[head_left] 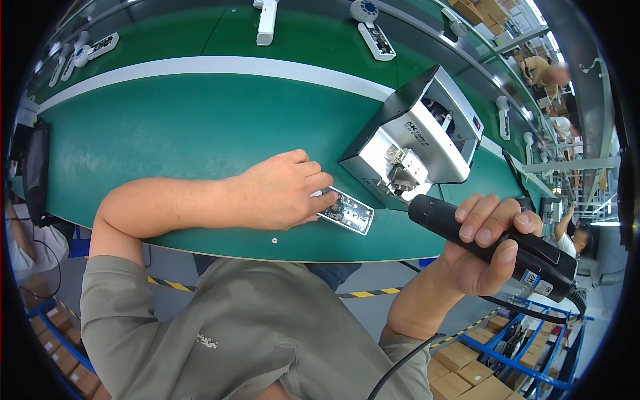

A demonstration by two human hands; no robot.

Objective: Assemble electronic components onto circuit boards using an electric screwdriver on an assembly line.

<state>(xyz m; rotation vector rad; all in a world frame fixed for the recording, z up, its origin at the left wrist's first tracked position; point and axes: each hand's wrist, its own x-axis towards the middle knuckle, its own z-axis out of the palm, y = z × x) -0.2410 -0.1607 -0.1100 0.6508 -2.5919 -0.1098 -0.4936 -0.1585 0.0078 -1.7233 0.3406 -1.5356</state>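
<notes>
My right hand [490, 237] is wrapped around a black corded electric screwdriver [453, 223], held nearly level. Its tip points left, at the metal outlet block on the front of a silver and black screw feeder [417, 140]; whether they touch I cannot tell. On the green bench, my left hand [283, 190] closes its fingers on the near-left end of a white casing [348, 212], long and handle-shaped. An exposed circuit board fills the casing's upper face. The end under my fingers is hidden.
A small round reddish-white piece [275, 241] lies near the bench's front edge. Beyond a white rail [220, 65], a green conveyor [200, 33] carries several white handheld devices with round heads, such as one device [375, 40]. A dark object [35, 173] stands far left. People work at the right.
</notes>
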